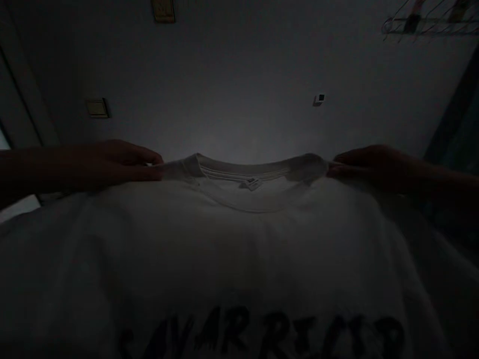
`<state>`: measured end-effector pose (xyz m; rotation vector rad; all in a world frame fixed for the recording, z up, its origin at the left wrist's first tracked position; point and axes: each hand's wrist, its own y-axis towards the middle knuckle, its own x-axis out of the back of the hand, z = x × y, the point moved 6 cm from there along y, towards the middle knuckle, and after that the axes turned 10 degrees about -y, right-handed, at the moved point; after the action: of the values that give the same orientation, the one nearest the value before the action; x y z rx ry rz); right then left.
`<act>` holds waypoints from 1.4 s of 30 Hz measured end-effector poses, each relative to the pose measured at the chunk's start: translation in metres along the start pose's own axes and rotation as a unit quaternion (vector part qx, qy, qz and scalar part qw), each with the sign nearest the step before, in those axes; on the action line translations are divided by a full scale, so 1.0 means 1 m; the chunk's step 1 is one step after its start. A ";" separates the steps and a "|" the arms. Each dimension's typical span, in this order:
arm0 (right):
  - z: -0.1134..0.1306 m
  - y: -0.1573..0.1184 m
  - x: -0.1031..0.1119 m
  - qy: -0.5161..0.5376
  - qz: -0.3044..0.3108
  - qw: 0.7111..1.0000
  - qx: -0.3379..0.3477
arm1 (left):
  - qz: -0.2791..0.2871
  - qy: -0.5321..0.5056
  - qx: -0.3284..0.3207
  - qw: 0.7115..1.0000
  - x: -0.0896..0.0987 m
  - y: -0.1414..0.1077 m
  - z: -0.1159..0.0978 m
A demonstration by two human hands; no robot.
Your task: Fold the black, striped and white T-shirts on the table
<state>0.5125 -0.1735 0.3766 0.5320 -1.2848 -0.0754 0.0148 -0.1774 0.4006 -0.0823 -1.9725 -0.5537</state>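
Observation:
A pale T-shirt (239, 244) hangs spread out before me in dim light, its printed side towards me. Dark brush-like letters run across the chest at the bottom of the view. My left hand (123, 162) pinches the fabric at the shoulder left of the collar. On the other side, my right hand (370, 164) grips the opposite shoulder close to the neckline. Between them the round collar stays stretched, with a small label (252, 184) inside the back of the neck. The hem is out of view.
Behind the shirt stands a plain wall with a switch plate (97, 107), a socket plate (163, 11) and a small white device (319, 98). A wire rack with hooks (430, 26) is at the upper right. A dark curtain-like cloth (458, 129) hangs at the right edge.

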 end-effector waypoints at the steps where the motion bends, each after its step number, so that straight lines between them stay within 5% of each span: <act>1: -0.001 0.017 -0.018 0.003 0.000 1.000 0.015 | 0.034 0.000 0.012 0.999 -0.019 0.017 -0.002; 6: -0.038 0.067 -0.174 0.017 0.031 0.997 0.072 | 0.177 -0.021 0.023 0.984 -0.153 0.075 0.051; 11: -0.077 0.097 -0.327 -0.050 0.104 0.993 0.022 | 0.168 0.042 0.059 0.983 -0.276 0.125 0.137; 14: -0.088 0.106 -0.394 -0.104 0.155 0.982 -0.014 | 0.162 0.072 0.115 0.977 -0.347 0.137 0.168; 18: -0.103 0.109 -0.452 -0.133 0.193 0.972 -0.022 | 0.151 0.093 0.177 0.968 -0.418 0.130 0.192; 23: -0.131 0.129 -0.486 -0.162 0.204 0.965 -0.013 | 0.122 0.114 0.210 0.963 -0.449 0.141 0.214; 33: -0.148 0.199 -0.508 -0.217 0.228 0.949 -0.012 | 0.137 0.140 0.188 0.962 -0.462 0.205 0.256; 42: -0.150 0.210 -0.518 -0.220 0.201 0.954 -0.023 | 0.156 0.169 0.171 0.958 -0.469 0.224 0.268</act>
<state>0.4473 0.2390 -0.0237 0.2065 -1.8013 0.1227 0.0721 0.2190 -0.0254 -0.0757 -1.6505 -0.0107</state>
